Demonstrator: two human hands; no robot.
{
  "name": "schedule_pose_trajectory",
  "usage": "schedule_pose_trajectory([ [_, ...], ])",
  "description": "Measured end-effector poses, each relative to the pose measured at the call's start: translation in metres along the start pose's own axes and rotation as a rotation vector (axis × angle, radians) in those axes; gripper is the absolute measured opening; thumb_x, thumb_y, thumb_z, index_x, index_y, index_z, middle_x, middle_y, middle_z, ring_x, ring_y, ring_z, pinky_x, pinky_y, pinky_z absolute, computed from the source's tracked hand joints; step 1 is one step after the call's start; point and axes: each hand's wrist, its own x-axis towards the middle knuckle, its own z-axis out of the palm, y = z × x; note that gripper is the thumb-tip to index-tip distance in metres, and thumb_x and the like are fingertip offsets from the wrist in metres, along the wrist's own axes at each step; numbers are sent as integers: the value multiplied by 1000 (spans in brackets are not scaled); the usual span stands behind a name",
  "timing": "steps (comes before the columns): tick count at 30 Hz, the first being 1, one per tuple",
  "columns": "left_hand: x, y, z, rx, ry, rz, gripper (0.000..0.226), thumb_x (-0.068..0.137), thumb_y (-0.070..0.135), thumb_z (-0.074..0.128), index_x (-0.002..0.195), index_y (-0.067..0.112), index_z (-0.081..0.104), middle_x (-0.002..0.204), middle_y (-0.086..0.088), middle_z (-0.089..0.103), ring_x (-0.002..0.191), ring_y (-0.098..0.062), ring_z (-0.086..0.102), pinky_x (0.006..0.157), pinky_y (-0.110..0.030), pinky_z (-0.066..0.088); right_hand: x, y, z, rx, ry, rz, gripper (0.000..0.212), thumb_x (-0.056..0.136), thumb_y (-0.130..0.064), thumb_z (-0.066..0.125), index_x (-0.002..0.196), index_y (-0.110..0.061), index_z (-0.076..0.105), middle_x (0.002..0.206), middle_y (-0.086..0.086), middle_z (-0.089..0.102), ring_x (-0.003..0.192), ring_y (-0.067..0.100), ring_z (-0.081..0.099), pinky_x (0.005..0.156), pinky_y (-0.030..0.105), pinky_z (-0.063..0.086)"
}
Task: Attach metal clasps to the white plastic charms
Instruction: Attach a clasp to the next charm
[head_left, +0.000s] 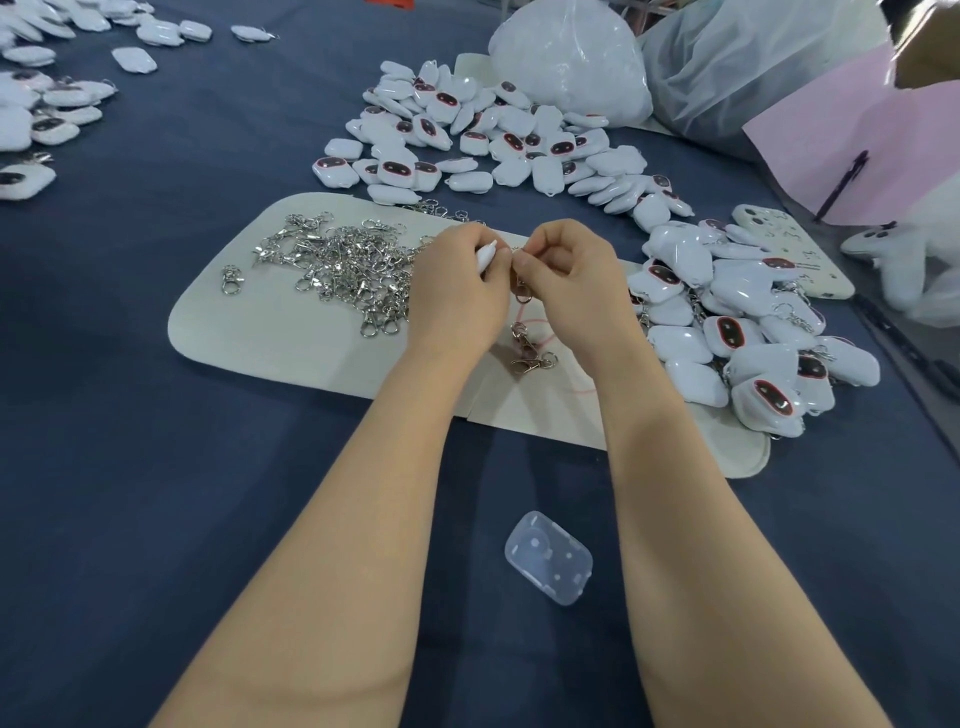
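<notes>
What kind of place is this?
Probably a small assembly workshop: heaps of identical white charms, a pile of loose clasps on a mat, and full plastic bags behind them.

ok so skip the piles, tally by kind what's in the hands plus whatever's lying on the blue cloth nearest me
charm, held by the left hand: 1
clasp, pinched by the right hand: 1
clear case, on the cloth: 1
total: 3

Bare left forearm (363, 519) and right forearm (685, 519), unsleeved; bare left hand (457, 291) and right hand (571, 270), slender fingers (470, 236).
</notes>
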Motion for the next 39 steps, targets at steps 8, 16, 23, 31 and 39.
schedule_pose_trajectory([
  [8, 0, 1, 1, -4, -28, -19, 11, 93, 13, 54, 91, 7, 63, 87, 2, 59, 80, -13, 52, 65, -17, 33, 0, 2, -1, 13, -12, -23, 10, 88, 2, 56, 86, -6, 50, 66, 4, 60, 58, 13, 54, 66, 27, 48],
  [16, 0, 2, 0, 25, -50, 27, 13, 89, 9, 55, 93, 6, 67, 98, -6, 67, 91, -16, 57, 73, -19, 38, 1, 3, 1, 78, 44, 71, 13, 90, 0, 54, 83, -9, 51, 69, 7, 60, 58, 14, 54, 74, 38, 51],
  [23, 1, -2, 2, 69, -43, -14, 11, 93, 14, 54, 95, 8, 63, 90, 3, 59, 81, -11, 48, 63, -16, 28, 1, 2, -4, 10, -50, 51, 5, 90, -1, 55, 90, -6, 52, 67, 4, 61, 59, 12, 56, 68, 28, 50],
  [31, 4, -3, 4, 98, -88, -78, 19, 96, 18, 50, 105, 6, 62, 104, -7, 64, 84, -14, 48, 64, -17, 30, 1, 3, -2, -195, -41, -68, 9, 91, -7, 57, 94, -14, 52, 84, 5, 63, 68, 11, 57, 72, 21, 48],
  [39, 3, -2, 2, 65, -80, -103, 19, 96, 18, 49, 105, 5, 61, 92, 0, 56, 82, -15, 50, 62, -18, 31, 1, 5, 3, -180, 7, -83, 10, 89, -9, 59, 91, -16, 51, 85, 8, 64, 77, 22, 61, 75, 30, 50],
])
